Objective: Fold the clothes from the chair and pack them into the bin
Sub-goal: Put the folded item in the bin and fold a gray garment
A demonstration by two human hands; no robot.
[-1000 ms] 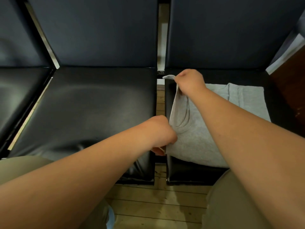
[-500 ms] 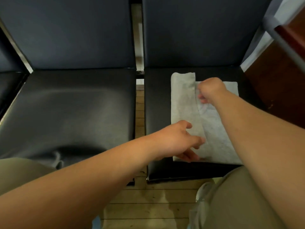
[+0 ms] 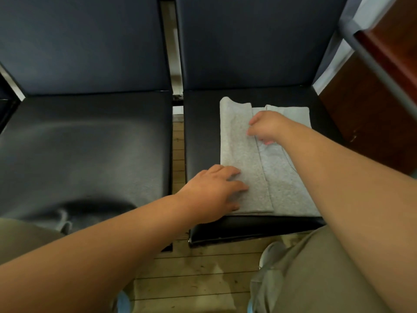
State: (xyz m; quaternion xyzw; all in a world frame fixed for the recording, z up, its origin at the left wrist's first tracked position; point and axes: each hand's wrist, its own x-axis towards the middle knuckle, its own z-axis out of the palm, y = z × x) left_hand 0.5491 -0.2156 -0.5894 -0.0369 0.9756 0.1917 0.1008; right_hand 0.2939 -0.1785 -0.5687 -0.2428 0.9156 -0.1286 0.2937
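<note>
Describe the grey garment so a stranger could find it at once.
Start at the left chair, then move to the right chair seat beside it. On it lies the grey garment, its left side folded over, under the left hand and right hand. Its pale grey stands out against the black seats.

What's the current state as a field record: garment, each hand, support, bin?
garment: grey garment, flat, its left side folded over the middle
support: right chair seat, black
left hand: fingers straight, pressing the near-left part of the folded flap
right hand: fingers curled at the flap's inner edge, farther back; grip unclear
neighbour: left chair seat, black, across a narrow gap
bin: not in view
stage: partly folded, not packed
</note>
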